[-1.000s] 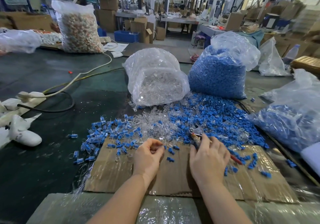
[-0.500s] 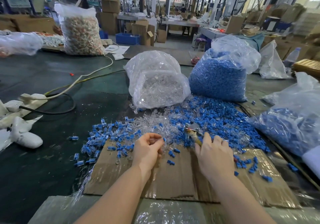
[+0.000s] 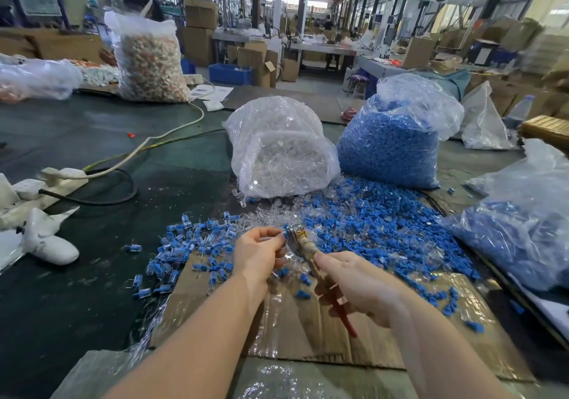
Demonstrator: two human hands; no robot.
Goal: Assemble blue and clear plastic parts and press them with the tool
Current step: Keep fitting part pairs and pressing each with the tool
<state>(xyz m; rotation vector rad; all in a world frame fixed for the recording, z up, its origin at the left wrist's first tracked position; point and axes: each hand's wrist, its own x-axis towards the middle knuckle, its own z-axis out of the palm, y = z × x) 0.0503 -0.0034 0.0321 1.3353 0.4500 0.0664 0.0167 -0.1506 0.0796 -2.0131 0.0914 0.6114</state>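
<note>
Blue-and-clear part, pinched in the left hand fingertips above the cardboard, sits at the head of the pliers gripped by the right hand; better to seat it squarely, squeezing steadily, fingers kept back.

Your dark green table carries a taped cardboard sheet, two upright bags, clear parts and blue parts, loose pieces spilling between them, cables and, at left, perhaps a white shoe.
</note>
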